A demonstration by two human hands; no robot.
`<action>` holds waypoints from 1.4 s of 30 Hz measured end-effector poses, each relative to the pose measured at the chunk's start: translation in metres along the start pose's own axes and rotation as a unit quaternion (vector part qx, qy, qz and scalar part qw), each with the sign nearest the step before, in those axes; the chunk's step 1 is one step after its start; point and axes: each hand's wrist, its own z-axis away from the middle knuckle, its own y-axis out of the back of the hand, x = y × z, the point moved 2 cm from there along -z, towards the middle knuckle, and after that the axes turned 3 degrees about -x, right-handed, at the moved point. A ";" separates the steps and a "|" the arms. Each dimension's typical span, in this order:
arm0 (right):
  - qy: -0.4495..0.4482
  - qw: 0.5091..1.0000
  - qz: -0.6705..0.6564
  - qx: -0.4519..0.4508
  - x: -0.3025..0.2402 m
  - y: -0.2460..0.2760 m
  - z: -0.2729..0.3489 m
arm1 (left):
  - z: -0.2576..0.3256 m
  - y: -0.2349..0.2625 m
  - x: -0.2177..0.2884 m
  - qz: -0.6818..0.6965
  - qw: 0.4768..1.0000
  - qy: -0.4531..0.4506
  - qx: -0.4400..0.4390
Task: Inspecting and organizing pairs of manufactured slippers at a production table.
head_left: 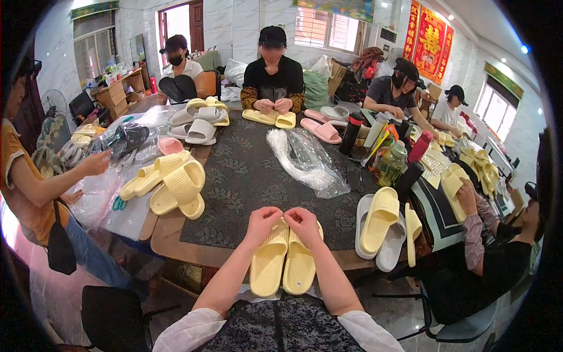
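A pair of pale yellow slippers lies side by side at the table's near edge, a left slipper (267,271) and a right slipper (299,271). Their heels point toward me, and a small white sticker is on the right one's heel. Over the straps, my left hand (264,224) and my right hand (303,225) meet with fingertips pinched together. Anything between those fingertips is too small or too hidden to make out. The hands cover part of both straps and the toe ends.
Yellow slippers (179,185) are heaped to the left, and grey and yellow ones (387,229) to the right. A bundle of clear plastic (308,161) lies on the dark tablecloth (234,170). Bottles (394,158) stand at the right. Several co-workers (272,79) surround the table.
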 end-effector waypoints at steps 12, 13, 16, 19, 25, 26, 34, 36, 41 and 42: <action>-0.019 0.999 -0.028 0.016 -0.005 0.003 0.000 | -0.001 -0.001 0.000 -0.029 0.999 -0.010 -0.013; -0.009 1.000 -0.014 0.008 -0.002 0.003 0.000 | 0.000 -0.002 0.002 -0.032 0.999 -0.004 -0.017; 0.003 1.000 -0.008 0.005 -0.004 0.001 0.001 | 0.000 0.001 0.000 -0.031 0.999 -0.007 -0.016; -0.015 1.000 -0.006 0.008 0.000 0.001 0.001 | -0.002 0.000 -0.006 -0.056 0.998 -0.010 0.000; -0.003 1.000 -0.013 0.003 -0.002 0.002 0.001 | -0.003 -0.001 -0.006 -0.047 0.999 -0.015 -0.004; -0.003 1.000 -0.013 0.004 -0.001 0.002 0.001 | -0.003 -0.001 -0.005 -0.047 0.999 -0.015 -0.004; -0.010 1.000 -0.009 0.005 -0.004 0.001 0.002 | 0.002 0.004 0.005 0.009 1.000 -0.007 0.015; -0.016 1.000 -0.008 0.003 -0.010 0.001 0.002 | 0.001 0.016 0.012 0.023 0.996 -0.048 0.069; -0.023 1.000 0.000 0.016 -0.004 0.007 0.002 | 0.012 0.085 0.060 -0.176 0.899 -0.283 0.285; -0.026 0.999 -0.003 0.018 -0.006 0.010 0.002 | 0.021 0.099 0.076 -0.185 0.907 -0.193 0.327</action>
